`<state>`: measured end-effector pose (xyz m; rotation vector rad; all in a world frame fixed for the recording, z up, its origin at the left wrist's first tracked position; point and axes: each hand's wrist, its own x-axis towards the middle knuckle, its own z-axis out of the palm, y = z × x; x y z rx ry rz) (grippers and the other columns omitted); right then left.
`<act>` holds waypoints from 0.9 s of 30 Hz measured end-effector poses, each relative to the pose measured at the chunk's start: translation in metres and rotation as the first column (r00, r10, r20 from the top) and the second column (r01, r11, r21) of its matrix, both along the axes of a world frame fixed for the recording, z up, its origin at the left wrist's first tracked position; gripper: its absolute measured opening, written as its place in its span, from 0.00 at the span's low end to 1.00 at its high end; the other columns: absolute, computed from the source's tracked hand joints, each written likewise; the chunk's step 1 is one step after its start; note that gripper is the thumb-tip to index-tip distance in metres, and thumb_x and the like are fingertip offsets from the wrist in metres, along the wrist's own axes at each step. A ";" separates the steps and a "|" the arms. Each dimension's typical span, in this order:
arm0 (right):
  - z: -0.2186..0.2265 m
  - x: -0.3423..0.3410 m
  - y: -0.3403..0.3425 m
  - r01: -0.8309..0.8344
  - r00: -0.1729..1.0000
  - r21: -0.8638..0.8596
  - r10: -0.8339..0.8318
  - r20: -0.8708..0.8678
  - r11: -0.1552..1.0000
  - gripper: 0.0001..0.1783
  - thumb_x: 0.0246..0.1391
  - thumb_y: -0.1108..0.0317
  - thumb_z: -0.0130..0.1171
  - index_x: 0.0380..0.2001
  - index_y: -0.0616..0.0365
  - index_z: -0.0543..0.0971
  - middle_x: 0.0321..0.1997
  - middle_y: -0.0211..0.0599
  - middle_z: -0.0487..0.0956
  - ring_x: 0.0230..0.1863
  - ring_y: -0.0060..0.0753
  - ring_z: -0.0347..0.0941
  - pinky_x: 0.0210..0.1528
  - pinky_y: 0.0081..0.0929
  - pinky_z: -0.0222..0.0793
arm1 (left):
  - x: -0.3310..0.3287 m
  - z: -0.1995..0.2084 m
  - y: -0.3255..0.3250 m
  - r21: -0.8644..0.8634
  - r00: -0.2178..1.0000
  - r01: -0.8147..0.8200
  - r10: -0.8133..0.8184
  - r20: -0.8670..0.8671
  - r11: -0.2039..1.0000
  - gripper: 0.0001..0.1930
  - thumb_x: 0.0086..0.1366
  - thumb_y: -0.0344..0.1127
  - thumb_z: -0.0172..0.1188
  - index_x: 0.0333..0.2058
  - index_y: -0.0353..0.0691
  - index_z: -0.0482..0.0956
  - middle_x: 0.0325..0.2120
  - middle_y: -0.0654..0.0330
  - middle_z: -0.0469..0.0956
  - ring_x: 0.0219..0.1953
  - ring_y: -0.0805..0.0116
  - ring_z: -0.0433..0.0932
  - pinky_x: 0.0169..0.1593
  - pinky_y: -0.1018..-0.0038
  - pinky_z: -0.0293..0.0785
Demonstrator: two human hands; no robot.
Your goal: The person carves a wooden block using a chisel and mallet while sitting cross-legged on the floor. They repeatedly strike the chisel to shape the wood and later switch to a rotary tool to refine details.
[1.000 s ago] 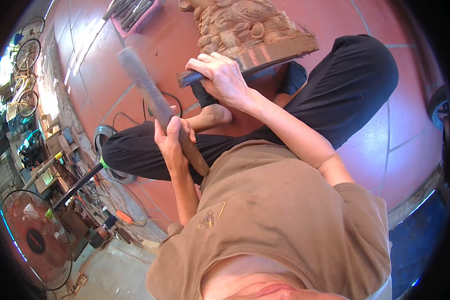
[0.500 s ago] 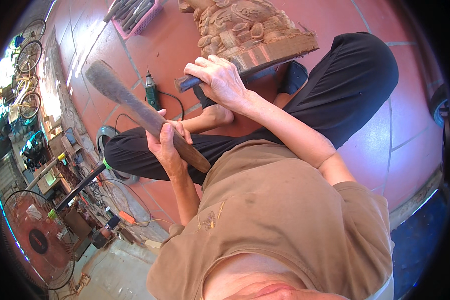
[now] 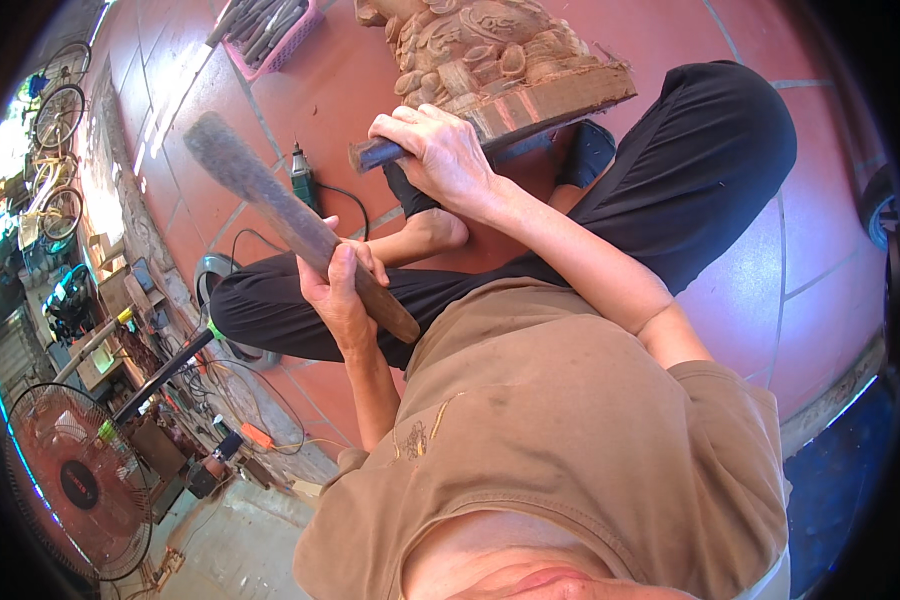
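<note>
My left hand [image 3: 345, 295] is wrapped round the lower part of a long wooden mallet [image 3: 270, 195], a club-like bat with its thick end pointing up and to the left. In my right hand [image 3: 445, 160] is a chisel [image 3: 373, 154]; its dark butt end sticks out to the left of my fist, and I cannot see its blade. Just beyond my right hand stands a carved wooden sculpture [image 3: 485, 55] on a thick base, with rounded relief shapes. The mallet's thick end is apart from the chisel's butt.
A pink basket [image 3: 270, 55] of chisel-like tools stands at the far left. Between it and my crossed legs, a green rotary tool [image 3: 303, 180] with a black cord rests on the red tiles. A standing fan [image 3: 78, 485] and cluttered parts are at left; a wheel [image 3: 880, 215] at right.
The mallet's thick end has swung slightly to the right, turning a little in my left hand. My right hand and the sculpture have hardly moved.
</note>
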<state>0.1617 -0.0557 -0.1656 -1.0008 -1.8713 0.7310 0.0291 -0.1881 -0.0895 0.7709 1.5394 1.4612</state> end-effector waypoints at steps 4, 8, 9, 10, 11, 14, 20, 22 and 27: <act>0.002 0.000 0.002 0.018 1.000 -0.018 -0.018 -0.022 1.000 0.16 0.45 0.76 0.63 0.39 0.50 0.78 0.34 0.33 0.78 0.35 0.45 0.75 0.37 0.39 0.74 | 0.003 -0.005 0.001 -0.137 0.996 0.059 -0.067 -0.058 0.989 0.20 0.68 0.35 0.58 0.54 0.31 0.69 0.20 0.58 0.71 0.17 0.68 0.71 0.22 0.75 0.69; -0.004 -0.001 0.001 0.003 1.000 -0.003 -0.003 0.003 1.000 0.15 0.45 0.75 0.63 0.39 0.50 0.77 0.33 0.33 0.78 0.35 0.45 0.75 0.37 0.39 0.74 | 0.004 -0.010 -0.001 -0.253 0.975 0.153 -0.187 -0.120 0.955 0.20 0.67 0.33 0.58 0.54 0.31 0.69 0.20 0.60 0.70 0.17 0.71 0.69 0.21 0.77 0.68; -0.005 0.000 0.001 -0.001 1.000 -0.003 0.001 0.007 1.000 0.15 0.45 0.75 0.63 0.39 0.50 0.77 0.33 0.33 0.78 0.35 0.45 0.75 0.37 0.39 0.74 | 0.004 -0.009 -0.001 -0.231 0.980 0.146 -0.173 -0.098 0.962 0.19 0.68 0.33 0.58 0.54 0.31 0.69 0.20 0.60 0.70 0.17 0.71 0.69 0.21 0.78 0.67; -0.005 0.000 0.002 0.008 1.000 -0.002 -0.008 0.002 1.000 0.15 0.45 0.75 0.63 0.39 0.50 0.77 0.33 0.33 0.78 0.35 0.45 0.75 0.37 0.39 0.74 | 0.004 -0.007 -0.001 -0.193 0.988 0.112 -0.130 -0.083 0.975 0.19 0.67 0.32 0.58 0.53 0.30 0.69 0.21 0.60 0.70 0.17 0.71 0.70 0.22 0.77 0.68; -0.003 0.000 0.002 0.018 1.000 -0.002 -0.018 -0.003 1.000 0.15 0.45 0.75 0.63 0.39 0.50 0.77 0.33 0.33 0.78 0.35 0.44 0.75 0.37 0.39 0.74 | 0.004 -0.003 0.001 -0.155 0.994 0.077 -0.089 -0.068 0.985 0.18 0.67 0.32 0.59 0.52 0.30 0.69 0.22 0.59 0.71 0.18 0.71 0.71 0.22 0.76 0.69; -0.004 0.000 0.001 0.029 1.000 -0.001 -0.029 -0.004 1.000 0.15 0.45 0.75 0.63 0.39 0.50 0.77 0.33 0.32 0.78 0.35 0.44 0.76 0.37 0.39 0.74 | 0.002 0.010 0.003 0.018 1.000 0.004 -0.004 -0.022 1.000 0.18 0.67 0.33 0.58 0.52 0.29 0.68 0.22 0.57 0.72 0.18 0.69 0.72 0.22 0.75 0.70; -0.003 0.001 0.002 0.008 0.999 -0.020 -0.007 0.037 1.000 0.16 0.45 0.75 0.63 0.39 0.50 0.77 0.33 0.33 0.78 0.35 0.45 0.76 0.38 0.40 0.74 | 0.011 0.003 0.001 -0.163 0.969 0.110 -0.142 -0.202 0.980 0.17 0.66 0.34 0.60 0.49 0.30 0.70 0.22 0.58 0.71 0.18 0.72 0.71 0.22 0.76 0.70; -0.002 0.000 0.002 0.000 0.999 -0.020 0.001 0.037 1.000 0.16 0.44 0.75 0.63 0.40 0.50 0.77 0.33 0.34 0.78 0.36 0.45 0.76 0.38 0.40 0.74 | 0.006 -0.002 -0.001 -0.273 0.962 0.168 -0.219 -0.165 0.947 0.17 0.68 0.35 0.58 0.50 0.30 0.70 0.21 0.60 0.71 0.17 0.72 0.71 0.21 0.77 0.68; -0.003 0.001 0.002 0.028 1.000 0.009 -0.028 0.003 1.000 0.17 0.44 0.76 0.63 0.40 0.50 0.77 0.33 0.35 0.78 0.37 0.46 0.76 0.39 0.41 0.74 | 0.004 0.012 -0.001 -0.061 1.000 0.013 -0.013 -0.010 0.998 0.16 0.68 0.33 0.57 0.50 0.30 0.69 0.21 0.59 0.72 0.18 0.71 0.71 0.22 0.76 0.70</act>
